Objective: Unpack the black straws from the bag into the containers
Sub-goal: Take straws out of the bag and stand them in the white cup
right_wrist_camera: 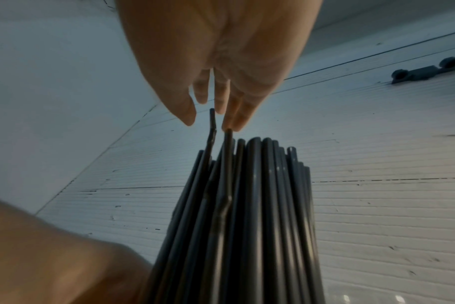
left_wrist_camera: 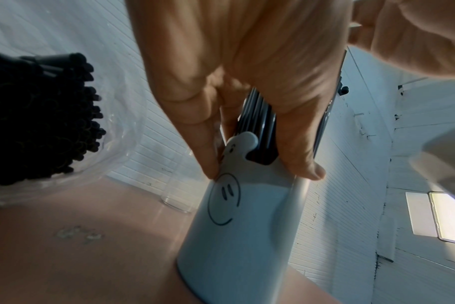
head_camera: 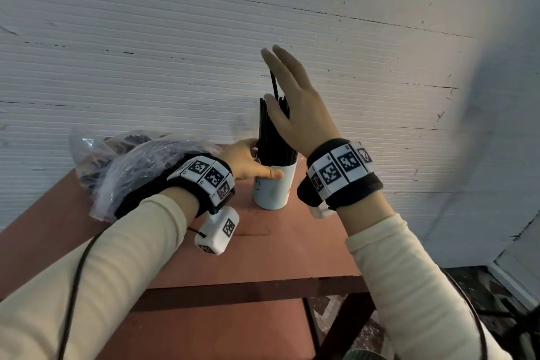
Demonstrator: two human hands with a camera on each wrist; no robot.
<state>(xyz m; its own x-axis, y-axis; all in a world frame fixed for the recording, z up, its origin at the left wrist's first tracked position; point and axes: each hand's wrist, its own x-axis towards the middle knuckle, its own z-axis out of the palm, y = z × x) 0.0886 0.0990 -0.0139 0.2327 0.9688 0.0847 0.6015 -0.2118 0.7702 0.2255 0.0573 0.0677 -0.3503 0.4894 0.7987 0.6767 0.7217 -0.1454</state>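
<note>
- Nearest to us, both sleeved forearms reach out over the reddish-brown surface (head_camera: 277, 251), each wrist wrapped in a black band with printed markers.
- Our left hand (head_camera: 248, 161) steadies the white cup (head_camera: 274, 187), the one with a smiley face drawn on it; the fingers (left_wrist_camera: 208, 148) curl round its rim and wall, thumb on the near side, and also press against the straws where they leave the cup.
- Our right hand (head_camera: 295, 108) is raised over the black straws (head_camera: 273, 137) standing in that cup. Its fingers are straight and relaxed, and grip nothing; in the right wrist view the fingertips (right_wrist_camera: 231, 121) sit right at the ends of two straws that stick up above the bundle, both with a kink in them.
- We judge the cup close to full: the straws are packed tight and stand nearly upright, so this step looks like tamping or levelling the stragglers.
- Left of the cup and a little farther back lies the clear plastic bag (head_camera: 131, 161), with a thick bunch of black straws inside, so a good part of the job remains.
- A clear glass (left_wrist_camera: 179, 195) stands on the surface beyond the cup, seen only in the left wrist view; it looks empty and may be the next container.
- Behind everything runs a white ribbed wall (head_camera: 175, 38), scuffed with dark marks, and patterned floor shows below the surface on the right.
</note>
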